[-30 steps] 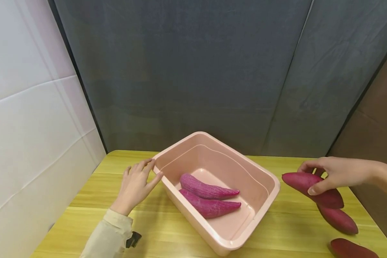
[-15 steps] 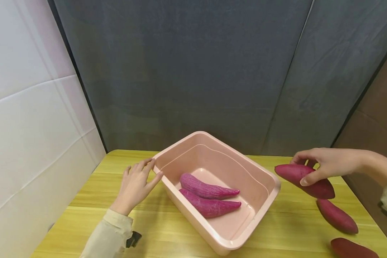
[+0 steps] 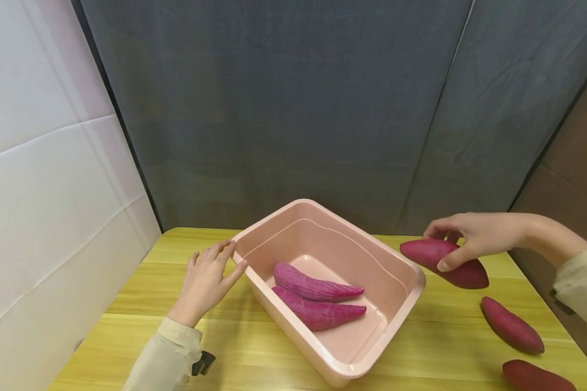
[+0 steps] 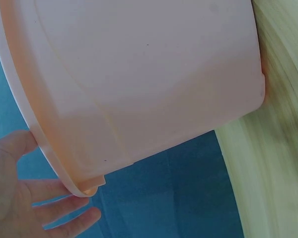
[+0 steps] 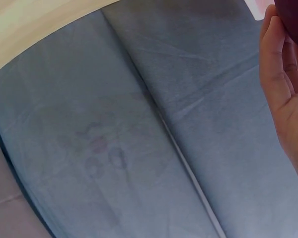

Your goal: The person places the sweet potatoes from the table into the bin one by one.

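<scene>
The right hand (image 3: 474,236) holds a dark red, tapered sweet potato (image 3: 442,263) in the air just beside the right rim of the pink rectangular plastic basin (image 3: 401,260), its grip clamped on it with fingers above and thumb in front. The left hand (image 3: 205,279) rests with relaxed, spread fingers touching the basin's left corner. Two purple sweet potatoes (image 3: 318,298) lie inside the basin. Two more dark red ones (image 3: 511,325) lie on the yellow wooden worktop (image 3: 254,353).
</scene>
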